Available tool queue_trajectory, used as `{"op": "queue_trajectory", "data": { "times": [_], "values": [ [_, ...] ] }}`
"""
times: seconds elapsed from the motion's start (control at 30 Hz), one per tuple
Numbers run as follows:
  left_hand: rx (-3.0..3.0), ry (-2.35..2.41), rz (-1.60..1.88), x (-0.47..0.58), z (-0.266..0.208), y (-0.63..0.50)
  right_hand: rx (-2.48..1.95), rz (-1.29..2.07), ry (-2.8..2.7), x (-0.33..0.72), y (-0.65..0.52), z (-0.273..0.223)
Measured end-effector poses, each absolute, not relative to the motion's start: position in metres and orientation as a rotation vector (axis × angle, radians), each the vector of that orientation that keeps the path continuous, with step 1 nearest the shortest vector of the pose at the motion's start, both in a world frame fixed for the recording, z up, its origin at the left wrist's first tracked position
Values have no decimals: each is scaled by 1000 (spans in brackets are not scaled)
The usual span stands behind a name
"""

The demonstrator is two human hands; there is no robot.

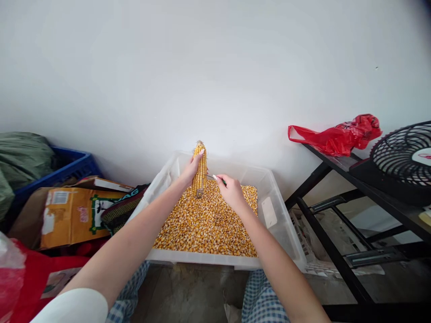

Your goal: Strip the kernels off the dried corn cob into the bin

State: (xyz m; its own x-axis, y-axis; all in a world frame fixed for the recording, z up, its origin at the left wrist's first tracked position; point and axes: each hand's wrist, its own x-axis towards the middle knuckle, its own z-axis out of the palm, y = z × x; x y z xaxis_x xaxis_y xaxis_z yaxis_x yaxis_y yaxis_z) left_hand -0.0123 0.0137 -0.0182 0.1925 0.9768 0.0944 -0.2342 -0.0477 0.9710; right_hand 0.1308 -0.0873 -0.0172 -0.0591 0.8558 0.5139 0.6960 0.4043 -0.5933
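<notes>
Left hand (191,170) grips corn cob (200,172); right hand (232,190), cob's four o'clock, grips slim tool (224,182). Possible hazard: cob twists, tool slips toward nine o'clock, jabs left hand.

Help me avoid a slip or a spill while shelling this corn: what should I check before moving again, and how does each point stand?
1. Grip on the cob: ok; the left hand holds the cob roughly upright.
2. Cob over the tub: ok; it is held above the kernels in the plastic tub.
3. Tool in hand: ok; the right hand holds a thin tool with some green showing.
4. Tool tip against the cob: cannot tell; too small to see.
5. Left fingers clear of the tip: cannot tell; the cob partly hides them.
6. Loose kernels contained: ok; those visible lie inside the tub.
</notes>
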Motion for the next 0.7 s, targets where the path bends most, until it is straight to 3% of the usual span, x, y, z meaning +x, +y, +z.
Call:
{"op": "queue_trajectory", "data": {
  "times": [0.7],
  "values": [
    [1330,922,1272,-6,-12,3,-1467,63,-1861,124,-93,-18]
  ]
}}
